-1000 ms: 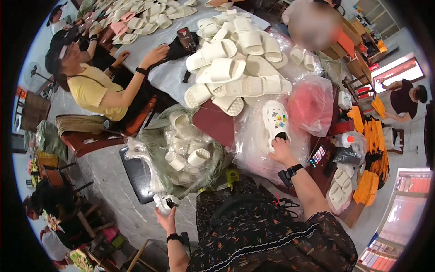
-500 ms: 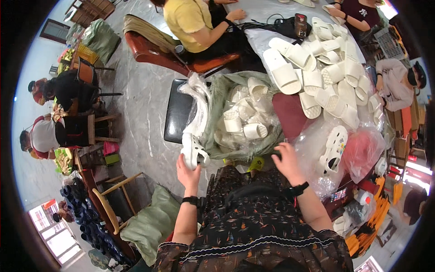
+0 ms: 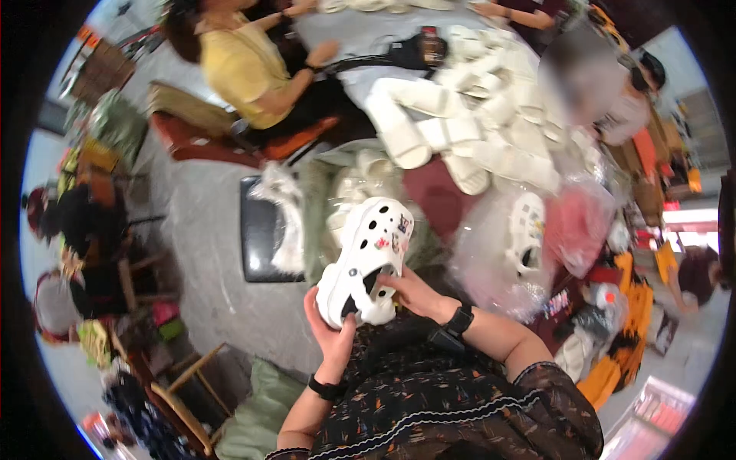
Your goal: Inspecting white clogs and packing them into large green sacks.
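Observation:
A white clog (image 3: 366,249) with round holes and small coloured charms is held up in front of me, its toe pointing away. My left hand (image 3: 335,337) grips its heel end from the left, thumb at the opening. On the other side my right hand (image 3: 418,297) holds the clog near its opening, some fingers hidden behind it. Behind the clog, partly covered by it, stands a green sack (image 3: 316,207) of cream slippers in clear wrap. A second white clog (image 3: 526,224) with charms lies on clear plastic to the right.
Cream slides (image 3: 491,103) are heaped on the table ahead. A red plastic bag (image 3: 580,222) sits at right. Clear plastic wrap (image 3: 285,230) lies on a black stool (image 3: 257,249) at left. A person in yellow (image 3: 244,73) sits at far left; other people are around.
My left hand has brought the clog from beside the stool to the middle, raised closer to me. My right hand, empty before, has come onto it. The whole view has shifted.

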A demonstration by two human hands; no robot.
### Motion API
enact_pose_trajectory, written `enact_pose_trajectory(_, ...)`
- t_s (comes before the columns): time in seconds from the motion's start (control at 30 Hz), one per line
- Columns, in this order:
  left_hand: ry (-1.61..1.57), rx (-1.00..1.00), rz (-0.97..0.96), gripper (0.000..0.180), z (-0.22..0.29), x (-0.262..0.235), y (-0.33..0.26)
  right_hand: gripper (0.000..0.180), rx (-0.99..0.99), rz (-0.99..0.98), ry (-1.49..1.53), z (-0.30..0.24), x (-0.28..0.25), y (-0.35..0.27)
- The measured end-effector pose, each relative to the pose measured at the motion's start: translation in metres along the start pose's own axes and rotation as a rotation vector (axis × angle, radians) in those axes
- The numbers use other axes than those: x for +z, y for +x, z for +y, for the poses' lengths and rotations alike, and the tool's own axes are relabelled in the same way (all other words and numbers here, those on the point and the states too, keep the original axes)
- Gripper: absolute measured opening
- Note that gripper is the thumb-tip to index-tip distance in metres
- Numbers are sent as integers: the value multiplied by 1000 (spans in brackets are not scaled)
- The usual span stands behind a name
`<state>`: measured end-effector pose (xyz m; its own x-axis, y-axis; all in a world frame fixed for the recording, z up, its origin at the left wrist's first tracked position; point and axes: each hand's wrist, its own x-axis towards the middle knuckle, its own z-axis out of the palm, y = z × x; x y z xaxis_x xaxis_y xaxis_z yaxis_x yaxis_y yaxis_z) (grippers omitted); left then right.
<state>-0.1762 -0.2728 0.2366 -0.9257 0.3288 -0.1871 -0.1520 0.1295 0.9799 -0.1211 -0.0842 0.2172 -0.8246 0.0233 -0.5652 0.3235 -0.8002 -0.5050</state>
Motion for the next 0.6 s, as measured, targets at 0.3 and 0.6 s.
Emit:
enact_pose_trajectory(0.3, 496, 406, -936, 77, 40, 151, 21, 52, -378, 945, -402, -68, -193, -186)
enact_pose_trajectory(0.6, 1127, 105, -1016, 66, -80, 112, 7, 55, -208, 1345, -1386, -93, -315, -289)
